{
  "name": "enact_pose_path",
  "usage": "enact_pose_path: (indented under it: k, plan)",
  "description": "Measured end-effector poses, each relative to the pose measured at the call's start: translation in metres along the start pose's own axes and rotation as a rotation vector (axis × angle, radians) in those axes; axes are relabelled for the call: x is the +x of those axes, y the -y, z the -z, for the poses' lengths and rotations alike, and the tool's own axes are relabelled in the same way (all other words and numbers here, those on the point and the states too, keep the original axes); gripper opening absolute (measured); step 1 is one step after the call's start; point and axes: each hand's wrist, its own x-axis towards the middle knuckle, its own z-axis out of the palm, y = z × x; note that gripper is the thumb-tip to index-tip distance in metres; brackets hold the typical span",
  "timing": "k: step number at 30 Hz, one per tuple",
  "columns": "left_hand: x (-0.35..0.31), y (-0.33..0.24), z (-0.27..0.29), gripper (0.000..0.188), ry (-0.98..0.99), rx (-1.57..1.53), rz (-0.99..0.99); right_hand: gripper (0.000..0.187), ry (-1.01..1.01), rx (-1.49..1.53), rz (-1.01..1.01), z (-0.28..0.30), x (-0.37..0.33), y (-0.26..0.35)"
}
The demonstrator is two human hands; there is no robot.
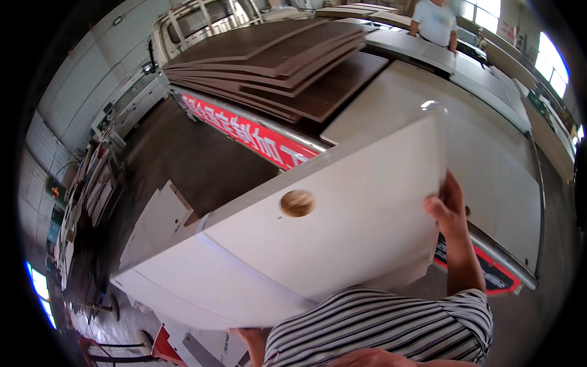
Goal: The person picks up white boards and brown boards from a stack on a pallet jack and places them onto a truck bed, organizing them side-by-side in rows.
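A large white panel (361, 214) with a round, wood-coloured hole is tilted in front of my body, with a band around its left part. My right hand (449, 205) grips its right edge, thumb on the face and fingers curled behind. Down at the lower edge, my left hand (247, 335) holds the panel from below; most of its fingers are hidden behind the board. The panel's upper right corner overlaps the white boards (489, 153) on the flatbed truck.
Brown boards (275, 52) lie in a loose stack on the flatbed, above a red banner (244, 131) on its side rail. A person in a white shirt (434, 23) stands beyond the bed. More white panels (156, 220) stand at the left, near a red-framed cart (165, 348).
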Motion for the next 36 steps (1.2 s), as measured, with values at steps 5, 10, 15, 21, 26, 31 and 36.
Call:
enact_pose_path:
  k: [5, 10, 15, 21, 26, 31, 36]
  plan:
    - [-0.003, 0.001, -0.070, 0.082, 0.242, -0.046, 0.016, 0.059, -0.448, -0.114, 0.142, 0.087, -0.121, 0.013]
    - [-0.021, 0.022, -0.111, 0.084, 0.342, -0.077, 0.108, 0.059, -1.057, -0.116, -0.055, 0.179, -0.272, -0.012]
    - [-0.028, 0.057, -0.151, 0.091, 0.229, 0.086, 0.261, 0.058, -1.073, -0.232, -0.078, 0.227, -0.385, 0.012]
    - [-0.087, 0.106, -0.242, 0.089, 0.232, 0.216, 0.416, 0.067, -1.210, -0.278, -0.126, 0.269, -0.472, 0.041]
    - [-0.098, 0.169, -0.273, 0.087, 0.271, 0.258, 0.486, 0.069, -1.225, -0.229, -0.201, 0.305, -0.521, 0.053]
    - [-0.148, 0.186, -0.330, 0.083, 0.323, 0.294, 0.486, 0.063, -1.261, -0.237, -0.266, 0.328, -0.547, 0.048]
    - [-0.145, 0.204, -0.352, 0.077, 0.405, 0.262, 0.554, 0.067, -1.240, -0.210, -0.310, 0.351, -0.559, 0.022]
